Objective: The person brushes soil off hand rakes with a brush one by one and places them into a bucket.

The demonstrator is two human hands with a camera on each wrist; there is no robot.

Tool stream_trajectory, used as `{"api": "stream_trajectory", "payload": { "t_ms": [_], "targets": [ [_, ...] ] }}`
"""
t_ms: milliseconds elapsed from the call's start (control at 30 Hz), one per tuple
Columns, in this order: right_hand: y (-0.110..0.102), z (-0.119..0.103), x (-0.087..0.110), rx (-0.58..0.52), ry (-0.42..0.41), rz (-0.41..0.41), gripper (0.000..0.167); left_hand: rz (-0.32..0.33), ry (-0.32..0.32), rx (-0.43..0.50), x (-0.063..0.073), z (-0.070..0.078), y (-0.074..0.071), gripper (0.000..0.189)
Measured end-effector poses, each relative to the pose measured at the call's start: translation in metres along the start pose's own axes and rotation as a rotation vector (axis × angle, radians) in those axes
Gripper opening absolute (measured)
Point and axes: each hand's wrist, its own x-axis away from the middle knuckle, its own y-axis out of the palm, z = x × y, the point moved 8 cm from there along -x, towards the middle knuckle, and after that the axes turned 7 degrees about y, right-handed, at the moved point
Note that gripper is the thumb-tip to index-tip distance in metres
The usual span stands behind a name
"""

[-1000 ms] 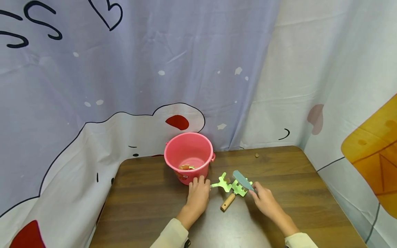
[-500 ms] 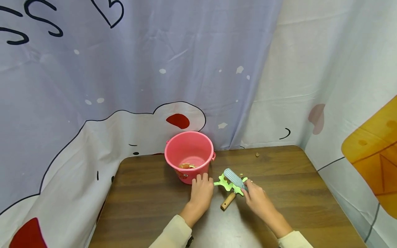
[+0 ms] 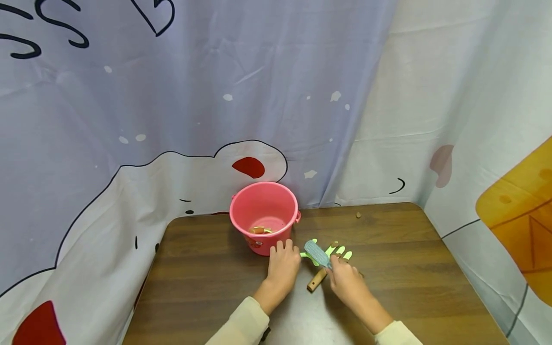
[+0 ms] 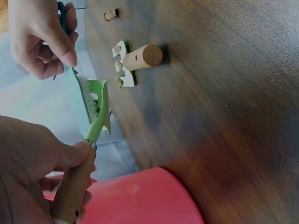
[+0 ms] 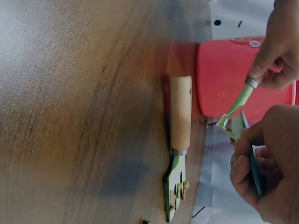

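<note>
There's your pink bucket [image 3: 282, 235] near the table's [image 3: 207, 287] back edge, brown and green bits [image 3: 260, 230] inside; your left hand [image 3: 282, 268] curls round the green rake [image 4: 96, 127], brush [image 3: 316, 254] against it; 1 fork [image 5: 180, 126] lies farther from that edge; your right hand [image 3: 348, 283] grips the brush.

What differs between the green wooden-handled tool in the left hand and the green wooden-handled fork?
The left hand grips the tool; the fork lies on the table. A blue bristle brush seems to touch the tool; brown bits lie on the fork. Both are wooden-handled.
</note>
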Motion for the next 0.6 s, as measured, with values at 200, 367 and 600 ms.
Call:
{"api": "stream_trajectory", "payload": {
  "t_ms": [200, 367, 600],
  "targets": [
    [-0.001, -0.006, -0.001, 0.037, 0.003, 0.022, 0.025, 0.021, -0.002, -0.036, 0.002, 0.0, -0.004, 0.008],
    [-0.002, 0.001, -0.005, 0.031, 0.045, -0.002, 0.022, 0.01, -0.015, -0.046, 0.003, -0.003, -0.002, 0.013],
    [-0.005, 0.013, -0.01, 0.01, 0.059, -0.004, 0.022, 0.002, -0.015, -0.054, 0.005, -0.004, 0.0, 0.018]
  ]
}}
